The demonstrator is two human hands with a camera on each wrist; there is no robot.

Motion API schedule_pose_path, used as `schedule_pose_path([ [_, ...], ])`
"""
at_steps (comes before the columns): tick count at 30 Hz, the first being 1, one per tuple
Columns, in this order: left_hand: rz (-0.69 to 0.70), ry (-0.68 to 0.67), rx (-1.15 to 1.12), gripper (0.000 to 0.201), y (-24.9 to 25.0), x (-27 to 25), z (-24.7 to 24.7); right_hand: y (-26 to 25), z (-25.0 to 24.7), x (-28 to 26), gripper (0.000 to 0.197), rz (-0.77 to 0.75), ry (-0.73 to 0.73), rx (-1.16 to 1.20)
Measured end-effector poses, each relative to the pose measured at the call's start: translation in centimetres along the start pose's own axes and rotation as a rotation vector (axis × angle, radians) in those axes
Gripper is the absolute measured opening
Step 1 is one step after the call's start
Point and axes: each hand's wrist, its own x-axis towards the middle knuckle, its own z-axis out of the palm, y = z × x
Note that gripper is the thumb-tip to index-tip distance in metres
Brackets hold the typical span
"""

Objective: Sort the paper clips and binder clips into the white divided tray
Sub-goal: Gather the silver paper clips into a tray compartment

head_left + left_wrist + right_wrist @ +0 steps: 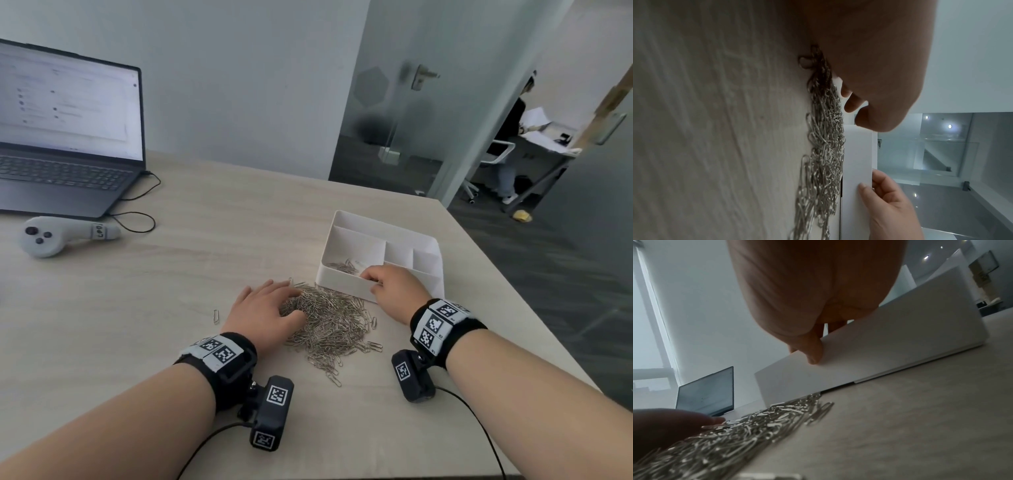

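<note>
A heap of silver paper clips [332,322] lies on the wooden table in front of me, just left of the white divided tray [387,224]. My left hand [294,305] rests on the heap's left side with loosely spread fingers; the right wrist view shows its fingertips [715,421] lying flat on the clips [725,443]. My right hand [371,282] grips the tray's near wall [900,345], thumb [813,353] outside and fingers inside. A small bunch of clips [342,266] lies in the tray's large left compartment. The two smaller compartments look bare.
An open laptop [61,137] stands at the far left with a cable trailing from it. A grey controller [51,236] lies before it. One stray clip [215,317] lies left of my left hand. The table's right edge [513,291] runs close behind the tray.
</note>
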Motion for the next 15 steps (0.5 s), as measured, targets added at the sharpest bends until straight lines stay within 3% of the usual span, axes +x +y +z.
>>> schedule_pose_path([
  [3,-0.005,0.0,0.006,0.068,0.0,0.0,0.0,-0.2,-0.2,-0.5,0.03,-0.032,-0.005,-0.059],
  [5,-0.003,-0.002,0.016,0.066,0.0,0.0,0.0,-0.5,-0.4,-0.9,0.029,-0.106,0.085,-0.172],
  [8,0.002,-0.011,0.045,0.066,-0.1,0.0,0.1,-1.5,-1.1,-1.8,0.021,-0.169,0.228,-0.123],
  [10,0.005,-0.02,0.074,0.067,-0.1,0.1,0.2,-2.3,-1.4,-2.4,0.026,-0.135,0.061,-0.074],
  [13,0.003,-0.027,0.115,0.069,0.0,0.1,0.2,-3.1,-1.4,-3.2,0.071,-0.082,-0.302,-0.103],
  [15,0.003,-0.035,0.138,0.072,0.1,0.0,0.3,-3.4,-1.1,-3.5,0.099,-0.089,-0.399,-0.15],
])
